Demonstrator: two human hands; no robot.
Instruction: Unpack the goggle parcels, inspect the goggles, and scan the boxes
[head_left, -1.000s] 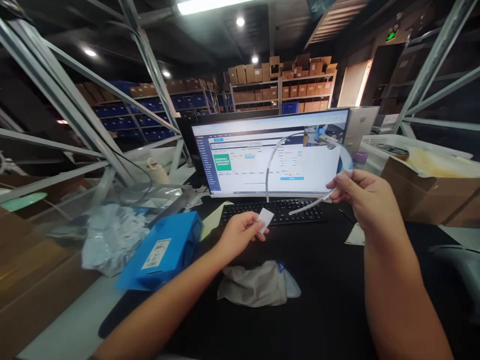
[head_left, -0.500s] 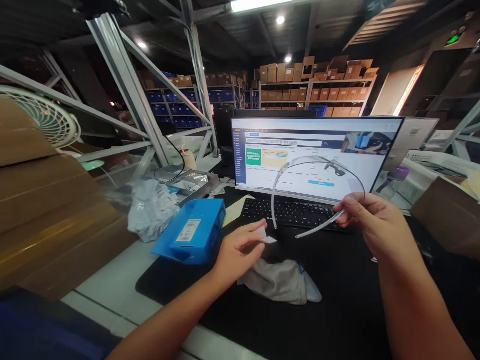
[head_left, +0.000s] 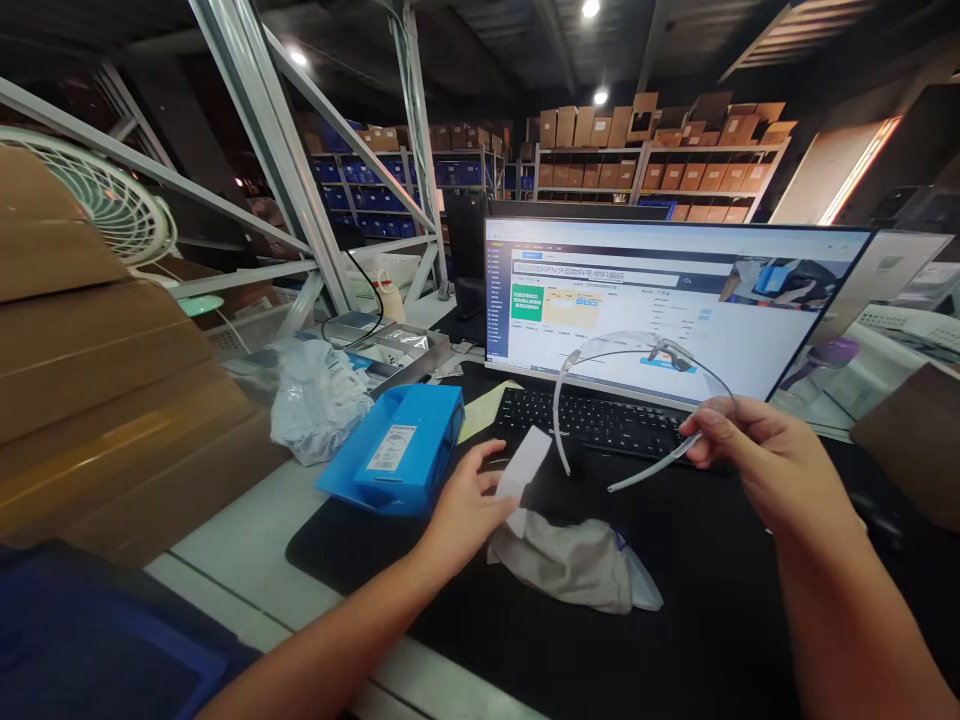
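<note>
Seen from where the person sits, with the grey pouch as the clock's centre, the biggest things are the cardboard boxes (head_left: 97, 400) piled at nine to ten. A lit computer monitor (head_left: 600, 310) stands between twelve and one, and a black desk mat (head_left: 712, 560) spreads beneath. The keyboard (head_left: 607, 428) lies at twelve; the blue box (head_left: 409, 440), its label facing up, sits at ten. The right hand (head_left: 772, 455), at two, pinches clear safety glasses (head_left: 671, 355) by one side, holding them at one, arms unfolded, before the keyboard and screen. The left hand (head_left: 465, 510), at ten, pinches a white paper slip (head_left: 529, 460) between thumb and fingers, just beside the grey cloth pouch (head_left: 577, 570).
</note>
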